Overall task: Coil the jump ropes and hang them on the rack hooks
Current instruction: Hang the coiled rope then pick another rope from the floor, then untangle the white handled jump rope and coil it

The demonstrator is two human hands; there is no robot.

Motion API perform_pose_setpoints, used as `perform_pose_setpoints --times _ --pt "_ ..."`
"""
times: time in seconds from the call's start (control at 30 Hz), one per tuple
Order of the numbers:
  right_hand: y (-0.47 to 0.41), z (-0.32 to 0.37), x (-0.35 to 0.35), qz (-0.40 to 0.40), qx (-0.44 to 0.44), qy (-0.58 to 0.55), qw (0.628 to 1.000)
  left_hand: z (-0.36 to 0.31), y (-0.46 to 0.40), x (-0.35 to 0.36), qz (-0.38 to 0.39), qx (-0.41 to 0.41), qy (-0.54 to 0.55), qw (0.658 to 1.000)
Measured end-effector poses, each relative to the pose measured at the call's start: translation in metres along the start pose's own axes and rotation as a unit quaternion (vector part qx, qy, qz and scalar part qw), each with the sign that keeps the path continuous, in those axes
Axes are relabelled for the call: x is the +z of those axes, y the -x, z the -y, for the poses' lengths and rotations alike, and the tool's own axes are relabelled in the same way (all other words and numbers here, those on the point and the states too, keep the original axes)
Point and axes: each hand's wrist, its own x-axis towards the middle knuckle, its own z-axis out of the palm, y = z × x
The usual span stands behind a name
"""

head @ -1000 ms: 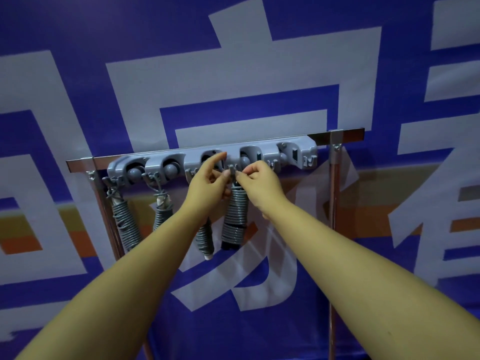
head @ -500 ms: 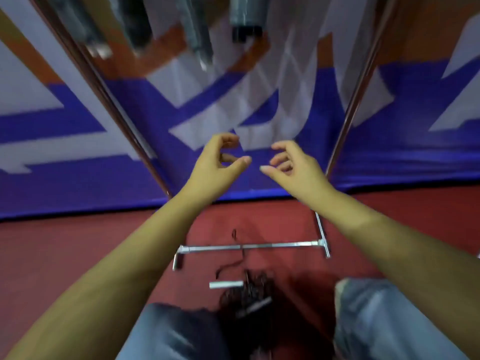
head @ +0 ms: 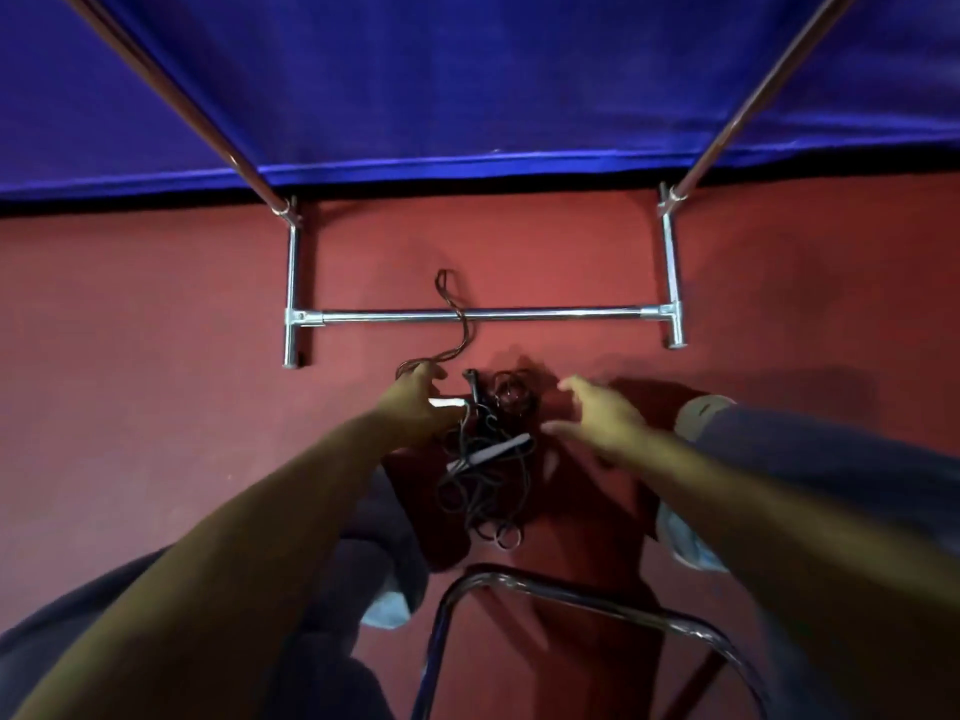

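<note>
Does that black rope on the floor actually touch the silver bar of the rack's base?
Touching. In the head view a strand of the black rope runs straight across the silver bar, lying over its top with no gap showing.

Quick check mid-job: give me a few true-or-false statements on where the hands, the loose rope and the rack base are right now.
1. A tangled dark jump rope lies on the red floor. True.
2. The right hand grips a rope handle. False: its fingers are spread and hold nothing.
3. The left hand is down at the white handle on the pile's left edge. True; whether it grips is unclear.
4. One strand of rope crosses the rack's crossbar. True.
5. The rope pile lies behind the crossbar, against the blue banner. False: it lies on the near side, between the person's knees.
</note>
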Motion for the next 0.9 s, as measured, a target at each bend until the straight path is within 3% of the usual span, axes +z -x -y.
perform_pose_setpoints --times 0.13,0.37,0.53,0.6,0.73,0.9 --pt "-0.035 -0.014 0.046 0.046 -0.013 -0.006 0.999 0.035 -0.036 0.019 0.015 -0.027 -0.032 0.999" --pt "-0.085 -0.006 0.092 0.097 -0.063 0.047 0.992 0.070 -0.088 0.052 0.010 -0.005 -0.144 0.989" --pt "-0.098 -0.020 0.114 0.129 -0.071 0.262 0.954 0.083 -0.115 0.070 0.016 -0.004 -0.174 0.985" --pt "-0.099 -0.028 0.120 0.137 -0.055 0.297 0.943 0.086 -0.121 0.074 0.007 -0.010 -0.198 0.980" --pt "-0.105 -0.034 0.127 0.153 -0.047 0.285 0.945 0.087 -0.126 0.072 -0.015 -0.013 -0.300 0.954" --pt "-0.099 -0.031 0.125 0.146 -0.046 0.263 0.953 0.073 -0.110 0.054 -0.023 0.017 -0.250 0.968"
